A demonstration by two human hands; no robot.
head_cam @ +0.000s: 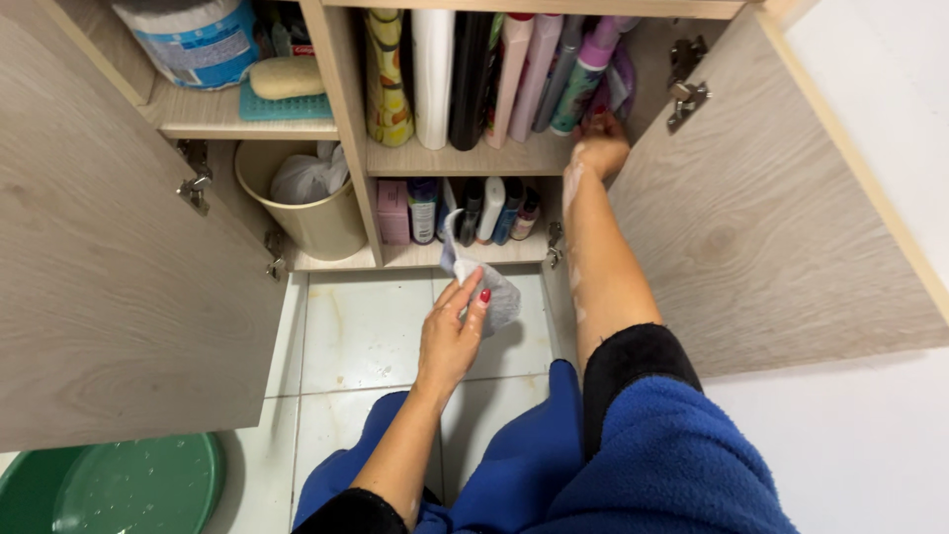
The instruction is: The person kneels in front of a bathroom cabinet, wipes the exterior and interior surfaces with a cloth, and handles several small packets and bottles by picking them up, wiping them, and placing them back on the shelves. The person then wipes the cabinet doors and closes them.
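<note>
My left hand (450, 331) holds a crumpled grey-white cloth (491, 289) above the tiled floor, in front of an open cabinet. My right hand (599, 148) reaches into the upper right shelf (465, 158), its fingers closed around something purple at the shelf's right end beside a row of tall bottles (529, 74). What exactly the fingers grip is partly hidden. Both arms wear blue sleeves with black cuffs.
Two wooden cabinet doors (119, 287) (761, 208) stand open at left and right. A lower shelf holds several small bottles (465, 210). A beige bin with a white bag (311, 198) sits in the left compartment. A green basin (119, 487) lies on the floor at lower left.
</note>
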